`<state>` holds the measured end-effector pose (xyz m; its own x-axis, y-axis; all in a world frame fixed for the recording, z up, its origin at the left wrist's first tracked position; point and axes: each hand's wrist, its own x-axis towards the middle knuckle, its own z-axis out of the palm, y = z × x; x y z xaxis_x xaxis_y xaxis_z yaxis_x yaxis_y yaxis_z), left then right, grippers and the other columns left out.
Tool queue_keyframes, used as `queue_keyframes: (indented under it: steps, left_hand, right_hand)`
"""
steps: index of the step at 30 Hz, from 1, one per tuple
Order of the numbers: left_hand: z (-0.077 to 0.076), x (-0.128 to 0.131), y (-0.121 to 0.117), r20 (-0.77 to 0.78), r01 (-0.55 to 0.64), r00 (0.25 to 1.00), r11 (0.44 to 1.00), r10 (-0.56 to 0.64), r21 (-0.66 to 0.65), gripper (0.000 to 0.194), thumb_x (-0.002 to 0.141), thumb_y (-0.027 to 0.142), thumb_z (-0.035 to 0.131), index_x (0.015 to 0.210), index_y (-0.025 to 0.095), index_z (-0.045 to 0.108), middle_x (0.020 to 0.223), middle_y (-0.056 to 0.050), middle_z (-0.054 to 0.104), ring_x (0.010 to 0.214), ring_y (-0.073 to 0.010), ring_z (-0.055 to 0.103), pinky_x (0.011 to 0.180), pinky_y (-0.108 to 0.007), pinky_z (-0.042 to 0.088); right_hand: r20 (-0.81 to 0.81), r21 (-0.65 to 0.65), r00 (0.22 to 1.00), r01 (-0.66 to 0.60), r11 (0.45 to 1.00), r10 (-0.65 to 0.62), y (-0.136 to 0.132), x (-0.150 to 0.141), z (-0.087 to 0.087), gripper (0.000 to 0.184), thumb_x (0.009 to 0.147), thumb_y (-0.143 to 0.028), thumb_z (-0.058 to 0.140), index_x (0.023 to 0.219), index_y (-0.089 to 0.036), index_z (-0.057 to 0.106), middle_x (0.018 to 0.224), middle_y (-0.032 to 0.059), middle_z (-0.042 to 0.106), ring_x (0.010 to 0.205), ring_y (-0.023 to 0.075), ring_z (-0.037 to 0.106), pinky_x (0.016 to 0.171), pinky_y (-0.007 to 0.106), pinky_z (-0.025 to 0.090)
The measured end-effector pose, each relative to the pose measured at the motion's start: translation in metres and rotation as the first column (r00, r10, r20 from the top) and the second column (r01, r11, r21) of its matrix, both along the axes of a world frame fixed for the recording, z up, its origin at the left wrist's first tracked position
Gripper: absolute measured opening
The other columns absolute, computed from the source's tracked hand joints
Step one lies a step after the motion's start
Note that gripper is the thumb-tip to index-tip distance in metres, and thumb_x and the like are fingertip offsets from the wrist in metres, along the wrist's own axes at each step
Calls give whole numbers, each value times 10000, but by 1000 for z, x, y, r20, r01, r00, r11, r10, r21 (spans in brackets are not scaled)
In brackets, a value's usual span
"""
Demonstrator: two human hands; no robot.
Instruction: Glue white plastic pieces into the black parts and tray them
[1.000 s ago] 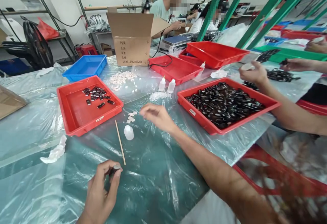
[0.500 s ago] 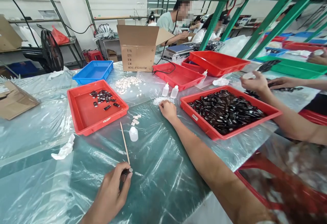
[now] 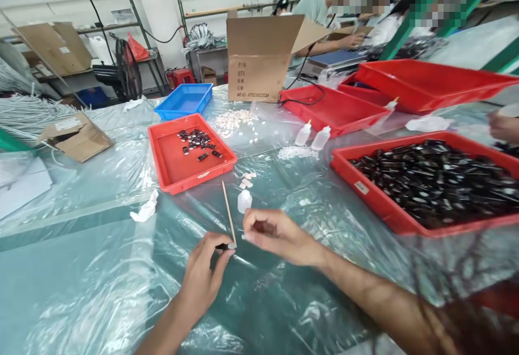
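My left hand [image 3: 206, 268] pinches a small black cylindrical piece [image 3: 224, 246] with a pale round end turned to the right. Close by on the right, my right hand [image 3: 279, 236] has thumb and forefinger pressed together on a tiny white piece [image 3: 245, 236], too small to name. A thin wooden stick [image 3: 228, 209] lies on the sheeted table just beyond the left fingertips. Beyond my right fingers stands a small white bottle [image 3: 244, 202], and behind it lie a few pale pieces [image 3: 246, 180]. A scatter of tiny white bits [image 3: 298, 153] lies farther back.
A red tray [image 3: 178, 174] at the left holds several black pieces. A fuller red tray [image 3: 365, 193] stands at the right. Two squeeze bottles [image 3: 321, 138], a blue tray [image 3: 184, 107], a carton [image 3: 257, 68] and crumpled tissue [image 3: 145, 207] are around. A co-worker's hand [image 3: 505, 125] shows at right.
My right hand has come back from the scatter of tiny white bits to beside my left hand, now with a tiny white piece. The view has swung left. The left hand keeps its black piece.
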<state>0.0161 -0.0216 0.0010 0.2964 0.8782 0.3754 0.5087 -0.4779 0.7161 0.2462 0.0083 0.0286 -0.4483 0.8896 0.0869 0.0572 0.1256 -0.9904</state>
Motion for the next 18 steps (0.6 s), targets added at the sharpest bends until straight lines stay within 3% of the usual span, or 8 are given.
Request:
queue_keyframes:
  steps: [2, 6, 13, 18]
  left_hand:
    - [-2, 0, 0, -7, -15, 1000, 1000, 15, 22, 56, 905, 333, 597, 947, 300, 614, 811, 37, 688, 685, -118, 665, 665, -186, 524]
    - [-3, 0, -2, -29, -7, 1000, 999, 8, 33, 65, 905, 340, 604, 956, 301, 615, 788, 39, 680, 638, -112, 649, 634, -185, 514]
    - [2, 0, -5, -88, 30, 996, 999, -33, -33, 84, 909, 331, 604, 988, 303, 608, 788, 44, 681, 627, -109, 640, 612, -185, 507]
    - [-1, 0, -5, -70, 27, 997, 998, -30, -50, 96, 904, 323, 613, 995, 297, 598, 798, 47, 690, 611, -103, 632, 583, -182, 504]
  right_hand:
    - [-50, -101, 995, -91, 991, 86, -12, -15, -3, 383, 913, -531, 761, 788, -196, 622, 761, -23, 531, 679, 118, 441, 650, 264, 376]
    - [-125, -257, 983, -162, 953, 134, -11, -22, -14, 463, 844, -608, 835, 800, -197, 626, 735, -38, 491, 674, 116, 395, 640, 264, 323]
    - [-250, -384, 955, -248, 889, 159, -7, -20, -28, 503, 841, -635, 841, 819, -182, 621, 685, -60, 450, 596, 80, 342, 565, 246, 253]
    - [-251, -435, 955, -257, 863, 158, -3, -19, -31, 504, 848, -622, 839, 831, -167, 625, 661, -75, 432, 547, 53, 318, 499, 220, 231]
